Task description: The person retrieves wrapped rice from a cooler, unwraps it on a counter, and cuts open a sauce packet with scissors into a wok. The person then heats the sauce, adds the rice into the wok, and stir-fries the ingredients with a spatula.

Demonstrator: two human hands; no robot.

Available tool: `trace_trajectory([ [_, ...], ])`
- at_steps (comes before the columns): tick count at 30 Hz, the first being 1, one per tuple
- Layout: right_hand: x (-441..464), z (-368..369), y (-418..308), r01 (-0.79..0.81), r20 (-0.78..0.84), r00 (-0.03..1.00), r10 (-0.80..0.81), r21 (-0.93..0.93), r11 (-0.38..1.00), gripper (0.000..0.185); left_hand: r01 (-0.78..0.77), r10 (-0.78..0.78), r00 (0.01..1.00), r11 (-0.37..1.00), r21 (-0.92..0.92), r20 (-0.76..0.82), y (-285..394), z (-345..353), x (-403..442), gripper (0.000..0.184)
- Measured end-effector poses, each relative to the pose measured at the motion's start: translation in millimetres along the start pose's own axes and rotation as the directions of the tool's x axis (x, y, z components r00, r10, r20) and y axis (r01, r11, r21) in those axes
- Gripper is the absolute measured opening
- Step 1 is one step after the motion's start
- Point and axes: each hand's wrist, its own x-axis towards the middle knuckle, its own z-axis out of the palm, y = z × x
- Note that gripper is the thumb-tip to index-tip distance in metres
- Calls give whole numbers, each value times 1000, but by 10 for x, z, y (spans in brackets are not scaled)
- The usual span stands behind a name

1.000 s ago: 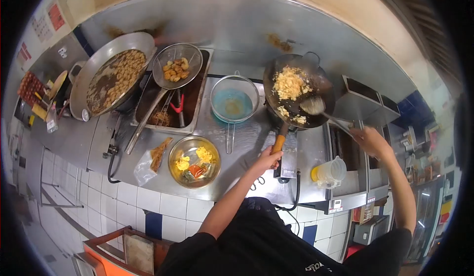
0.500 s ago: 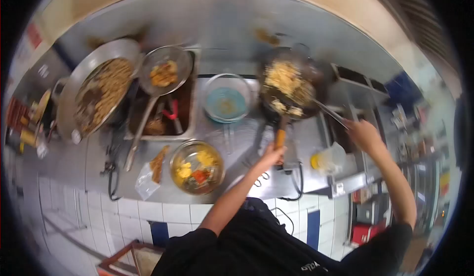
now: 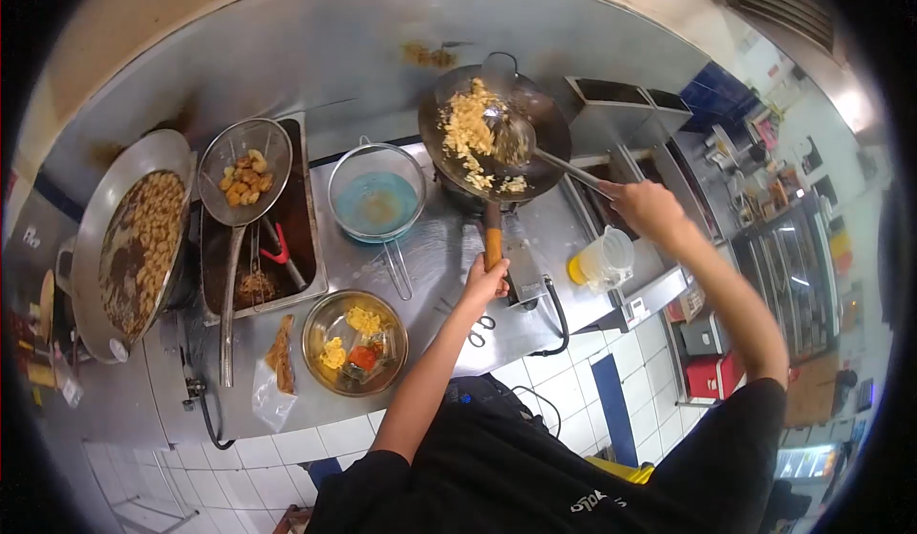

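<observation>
My left hand [image 3: 487,280] is wrapped round the wooden handle [image 3: 492,238] of a dark wok [image 3: 544,123] on the stove. My right hand [image 3: 648,211] grips the metal handle of a ladle [image 3: 514,140], whose bowl rests inside the wok against chopped yellowish-white food [image 3: 468,121]. A few pieces lie apart near the wok's front side. Left of the wok, a sieve [image 3: 396,238] lies over a bowl of bluish liquid [image 3: 374,202].
A steel bowl [image 3: 309,343] holds yellow and red ingredients. Farther left are a long-handled strainer [image 3: 227,295] with browned pieces and a large pan [image 3: 91,238] of food in oil. A plastic jug [image 3: 607,255] stands right of the burner.
The view has turned to the right, shifting the counter leftward in the picture. The ladle has moved from the wok's front right side toward the food, with both hands still holding their handles.
</observation>
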Motion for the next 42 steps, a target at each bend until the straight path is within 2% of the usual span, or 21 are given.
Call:
trace_trajectory([
  [2, -9, -92, 395, 167, 50, 983, -178, 176, 970, 33, 3, -3, 1000, 1000, -5, 16, 37, 19, -37, 28],
  [4, -88, -691, 362, 14, 328, 939, -105, 267, 964, 33, 4, -4, 1000, 1000, -7, 20, 46, -17, -52, 27],
  [6, -106, -1064, 330, -54, 395, 917, -65, 284, 957, 33, -15, 16, 999, 999, -32, 35, 36, -7, -42, 27],
  [8, -50, -1229, 392, -265, 532, 847, 28, 375, 889, 35, -13, 15, 999, 999, -37, 44, 56, 5, -65, 27],
  [12, 287, -1394, 667, -298, 635, 771, -52, 432, 851, 36, -39, 42, 997, 998, -48, 62, 51, -12, -40, 28],
  [15, 461, -1459, 611, -284, 739, 657, -146, 423, 860, 41, -23, 24, 999, 999, -27, 38, 33, -27, -51, 27],
  [16, 671, -1213, 637, -95, 705, 656, -268, 430, 898, 46, -10, 10, 1000, 999, 35, -4, -18, -83, -32, 27],
  [17, 749, -978, 603, -63, 666, 676, -316, 480, 875, 42, 5, -5, 1000, 995, 103, -7, -52, -91, 23, 28],
  [18, 745, -583, 452, -78, 562, 765, -313, 565, 822, 39, 45, -40, 998, 994, 97, -52, 89, 26, -103, 30],
  [19, 788, -153, 297, -51, 416, 862, -289, 638, 768, 36, 4, -4, 999, 1000, 1, 38, -33, -47, 2, 31],
  [21, 804, 430, 187, 49, 182, 956, -230, 674, 737, 32, -18, 24, 998, 996, -87, 64, 48, 14, -54, 31],
  [22, 661, 174, 301, 36, 176, 962, -207, 671, 741, 32, -21, 27, 996, 997, -78, 87, 64, 72, -40, 31],
  [24, 479, -165, 412, -47, 399, 877, -268, 625, 779, 35, -1, 4, 999, 998, -58, 51, 112, 48, -73, 33],
  [26, 314, -492, 532, -37, 489, 803, -341, 612, 790, 39, -54, 60, 994, 996, -67, 92, 14, -45, 3, 37],
  [28, 261, -645, 407, -331, 600, 763, -238, 680, 654, 40, -42, 50, 994, 996, -79, 93, -32, -61, 53, 37],
  [30, 447, -169, 162, -354, 528, 824, -207, 764, 539, 42, -42, 47, 996, 996, -74, 76, -14, -50, 46, 35],
  [32, 491, 248, -193, -147, 273, 956, -104, 755, 639, 42, -35, 37, 998, 999, -34, 55, -101, -91, 114, 36],
  [36, 398, 310, -194, 27, 186, 960, -211, 685, 728, 44, -37, 38, 997, 999, -23, 66, -91, -116, 122, 28],
  [38, 299, 149, -224, -168, 318, 944, -91, 698, 696, 42, -37, 39, 998, 999, -29, 40, -8, -61, 102, 24],
  [40, 522, 506, -306, -135, 263, 964, -47, 630, 765, 38, -24, 25, 999, 1000, -14, 24, -49, -46, 86, 24],
  [42, 699, 754, -324, 49, -175, 984, -13, 203, 978, 39, -46, 47, 997, 999, -15, 55, 0, -35, 70, 25],
])
